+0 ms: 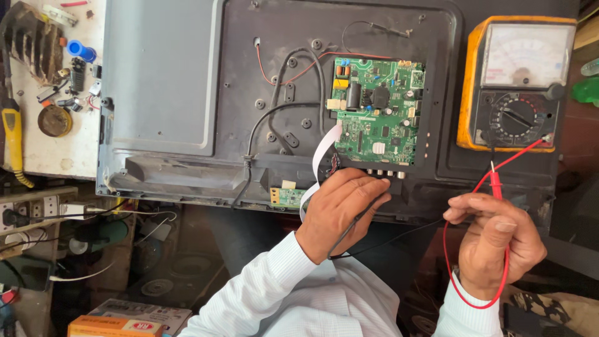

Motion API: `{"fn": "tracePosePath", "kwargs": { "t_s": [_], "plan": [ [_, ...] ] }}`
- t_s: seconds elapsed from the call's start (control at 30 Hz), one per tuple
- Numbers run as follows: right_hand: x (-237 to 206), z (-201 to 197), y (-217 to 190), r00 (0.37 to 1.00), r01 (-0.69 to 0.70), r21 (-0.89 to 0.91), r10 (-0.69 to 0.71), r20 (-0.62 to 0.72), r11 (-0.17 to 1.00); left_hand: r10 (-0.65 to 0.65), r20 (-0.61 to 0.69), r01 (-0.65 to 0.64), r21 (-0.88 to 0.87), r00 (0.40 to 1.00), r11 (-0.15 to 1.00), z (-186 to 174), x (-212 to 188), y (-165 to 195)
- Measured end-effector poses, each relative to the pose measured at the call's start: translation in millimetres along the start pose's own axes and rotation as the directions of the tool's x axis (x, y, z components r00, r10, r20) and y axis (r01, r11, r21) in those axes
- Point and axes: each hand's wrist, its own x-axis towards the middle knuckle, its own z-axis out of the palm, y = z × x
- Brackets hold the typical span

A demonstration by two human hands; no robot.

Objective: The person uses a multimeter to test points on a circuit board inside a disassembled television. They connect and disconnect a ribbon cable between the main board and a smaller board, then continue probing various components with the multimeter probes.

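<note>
An opened flat television back (187,93) lies across the bench, with a green circuit board (377,112) mounted right of centre. My left hand (343,206) rests at the board's lower edge, holding a black probe lead (349,234) that trails back under my wrist. My right hand (493,240) is below and to the right, shut on a red probe (495,181) that points upward. Its red wire (515,153) runs to an orange analog multimeter (518,81) lying on the panel's right side.
A white ribbon cable (321,156) curves from the board to a small green strip board (288,197). Small parts, a blue cap (80,50) and a yellow-handled tool (12,134) sit on the white bench at left. Sockets and cables hang below left.
</note>
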Motion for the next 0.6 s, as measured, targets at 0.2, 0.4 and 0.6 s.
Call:
{"fn": "tracePosePath", "kwargs": {
  "t_s": [0.2,0.4,0.6],
  "plan": [
    [10,21,-10,0.999,0.003,0.041,-0.005,0.037,0.999,0.062,-0.033,-0.063,-0.011,0.997,0.998,2,-3,-7],
    [19,31,-2,0.999,0.0,0.06,-0.002,0.034,0.998,0.057,-0.06,-0.058,-0.003,0.997,0.998,3,-2,-8],
    [28,33,15,0.999,0.02,0.163,-0.024,0.024,0.986,-0.039,-0.102,0.033,-0.066,0.994,0.997,5,1,0]
  ]
}}
